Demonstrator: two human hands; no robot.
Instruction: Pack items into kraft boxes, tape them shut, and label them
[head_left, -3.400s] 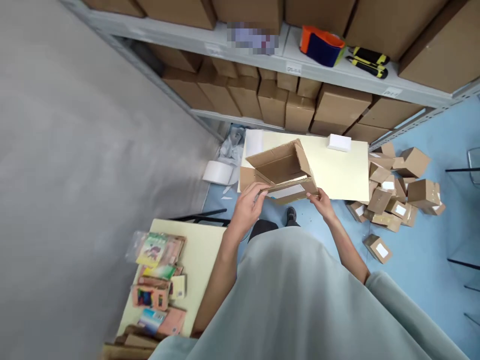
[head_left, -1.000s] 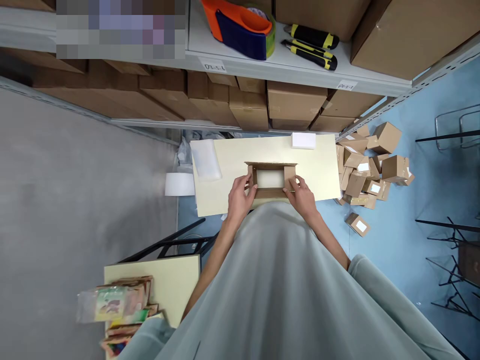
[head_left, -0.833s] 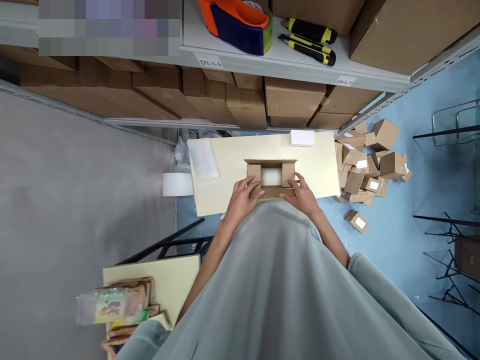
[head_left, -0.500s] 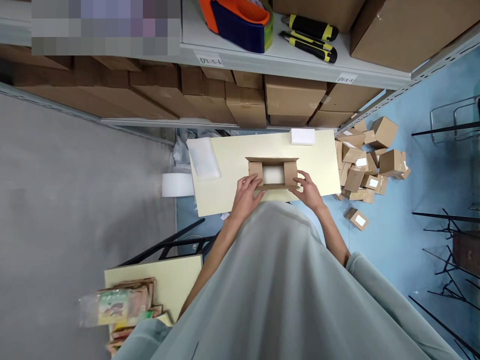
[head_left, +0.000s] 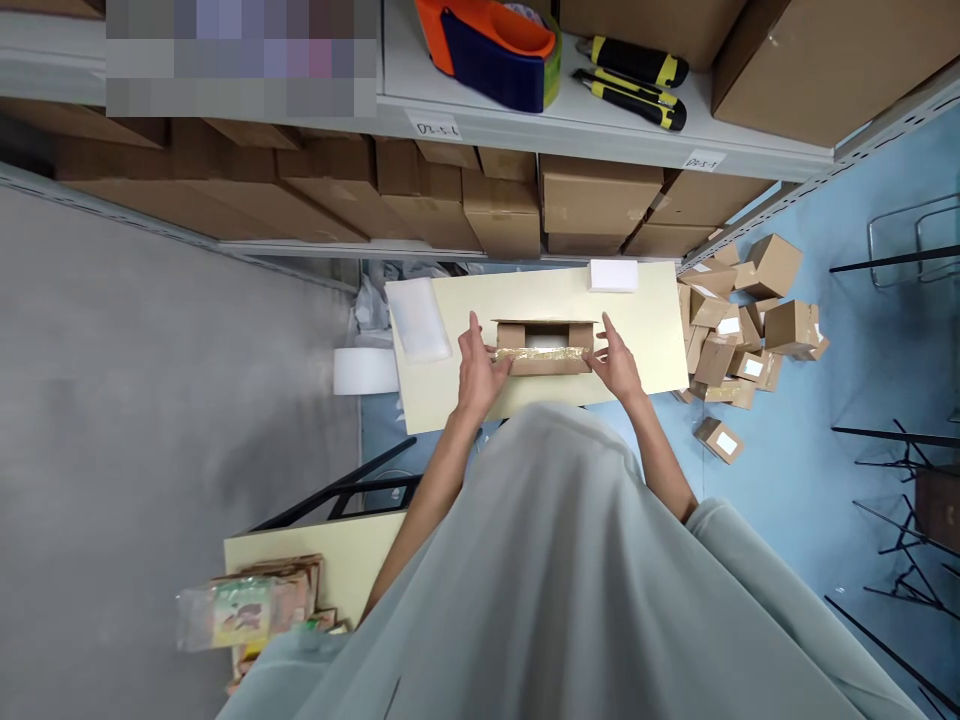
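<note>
- You look to be folding the cardboard box (head_left: 545,366) closed; it sits before you at the front of the table (head_left: 645,345).
- Your left hand (head_left: 478,373) and right hand (head_left: 619,368) lightly grasp its two ends, index fingers raised.
- The taped near flap (head_left: 544,354) partly covers the opening.
- Closing further calls for pressing that flap evenly, then reaching the far flap (head_left: 545,322).

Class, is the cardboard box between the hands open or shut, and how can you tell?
The box is partly open: its end flaps are folded in, but a gap shows between them.
</note>
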